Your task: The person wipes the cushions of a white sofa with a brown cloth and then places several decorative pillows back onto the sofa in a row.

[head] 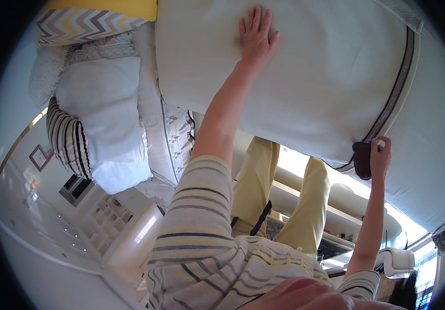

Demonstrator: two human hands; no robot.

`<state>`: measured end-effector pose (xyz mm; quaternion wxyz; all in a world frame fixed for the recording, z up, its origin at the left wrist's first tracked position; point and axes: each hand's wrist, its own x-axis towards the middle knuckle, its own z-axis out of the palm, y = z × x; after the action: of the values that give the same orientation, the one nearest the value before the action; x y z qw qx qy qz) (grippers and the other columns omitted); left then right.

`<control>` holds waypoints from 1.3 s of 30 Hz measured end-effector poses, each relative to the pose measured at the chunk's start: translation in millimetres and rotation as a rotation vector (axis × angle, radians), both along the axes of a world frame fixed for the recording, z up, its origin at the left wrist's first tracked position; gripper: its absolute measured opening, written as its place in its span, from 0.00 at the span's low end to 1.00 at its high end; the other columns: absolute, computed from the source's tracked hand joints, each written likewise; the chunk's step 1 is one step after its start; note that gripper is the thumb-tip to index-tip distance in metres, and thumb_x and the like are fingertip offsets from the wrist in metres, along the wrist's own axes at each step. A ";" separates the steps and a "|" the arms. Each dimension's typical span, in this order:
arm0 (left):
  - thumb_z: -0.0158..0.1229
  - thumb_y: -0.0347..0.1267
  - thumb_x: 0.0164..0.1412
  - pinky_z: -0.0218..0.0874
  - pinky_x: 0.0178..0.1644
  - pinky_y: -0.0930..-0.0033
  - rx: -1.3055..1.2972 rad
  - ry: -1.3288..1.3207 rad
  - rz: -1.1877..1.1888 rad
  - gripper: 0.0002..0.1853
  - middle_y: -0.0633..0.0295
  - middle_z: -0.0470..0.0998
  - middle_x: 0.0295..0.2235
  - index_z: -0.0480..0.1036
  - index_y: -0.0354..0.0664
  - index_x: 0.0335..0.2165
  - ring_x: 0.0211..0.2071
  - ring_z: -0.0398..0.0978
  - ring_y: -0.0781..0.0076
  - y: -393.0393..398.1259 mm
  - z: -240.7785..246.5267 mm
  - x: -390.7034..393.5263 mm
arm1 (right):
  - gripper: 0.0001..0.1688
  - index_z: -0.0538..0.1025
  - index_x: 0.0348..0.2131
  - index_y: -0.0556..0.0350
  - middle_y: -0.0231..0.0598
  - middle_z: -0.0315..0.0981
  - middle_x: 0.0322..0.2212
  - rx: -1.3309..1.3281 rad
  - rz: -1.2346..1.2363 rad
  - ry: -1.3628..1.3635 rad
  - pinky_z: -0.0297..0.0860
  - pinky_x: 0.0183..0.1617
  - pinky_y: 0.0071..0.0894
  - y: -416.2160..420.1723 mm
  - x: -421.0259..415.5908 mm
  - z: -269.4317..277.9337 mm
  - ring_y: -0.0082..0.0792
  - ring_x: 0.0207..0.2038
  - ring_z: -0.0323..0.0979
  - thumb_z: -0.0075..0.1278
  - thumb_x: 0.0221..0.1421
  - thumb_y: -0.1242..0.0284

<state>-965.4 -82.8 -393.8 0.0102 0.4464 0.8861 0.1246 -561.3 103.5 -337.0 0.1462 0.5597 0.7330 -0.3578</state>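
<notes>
My left hand point(257, 42) lies palm down, fingers spread, on a cream bed cover point(304, 73) near the top of the view. At the right, my right hand point(380, 157) grips a dark brown, rounded oblong object point(362, 160), whose exact kind I cannot tell. That object rests against the cover's edge, at the lower end of a grey-brown trim band point(395, 89) with dark borders. Part of the object is hidden behind my fingers.
White bedding point(102, 104) is piled at the left, beside a striped pillow point(68, 139) and a zigzag-patterned cushion point(90, 25). A low shelf unit point(335, 205) stands behind my legs. A white chair point(397, 261) is at the lower right.
</notes>
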 end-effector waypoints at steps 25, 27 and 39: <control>0.44 0.42 0.55 0.44 0.57 0.47 -0.077 0.277 0.153 0.26 0.47 0.67 0.48 0.66 0.34 0.46 0.52 0.60 0.52 89.5 -20.4 -201.3 | 0.28 0.74 0.44 0.42 0.36 0.69 0.46 0.238 0.729 -0.524 0.66 0.48 0.39 201.5 -260.3 20.6 0.34 0.50 0.67 0.43 0.47 0.51; 0.44 0.42 0.55 0.44 0.58 0.46 -0.067 0.350 0.164 0.25 0.48 0.68 0.47 0.68 0.34 0.45 0.52 0.60 0.51 85.0 -25.4 -209.1 | 0.28 0.73 0.45 0.38 0.33 0.67 0.48 0.248 0.736 -0.481 0.64 0.50 0.40 199.0 -261.9 17.7 0.33 0.52 0.64 0.44 0.45 0.50; 0.47 0.39 0.55 0.42 0.58 0.46 0.332 0.020 0.122 0.23 0.51 0.66 0.49 0.64 0.38 0.48 0.54 0.58 0.54 83.0 -63.8 -193.1 | 0.25 0.70 0.47 0.60 0.44 0.73 0.39 -0.149 0.131 0.478 0.68 0.43 0.31 337.2 -152.4 -110.0 0.33 0.41 0.71 0.40 0.58 0.59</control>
<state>-1158.4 0.1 -457.6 -0.0800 0.3885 0.8788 0.2654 -713.7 440.7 -447.0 0.0325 0.3985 0.7530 -0.5227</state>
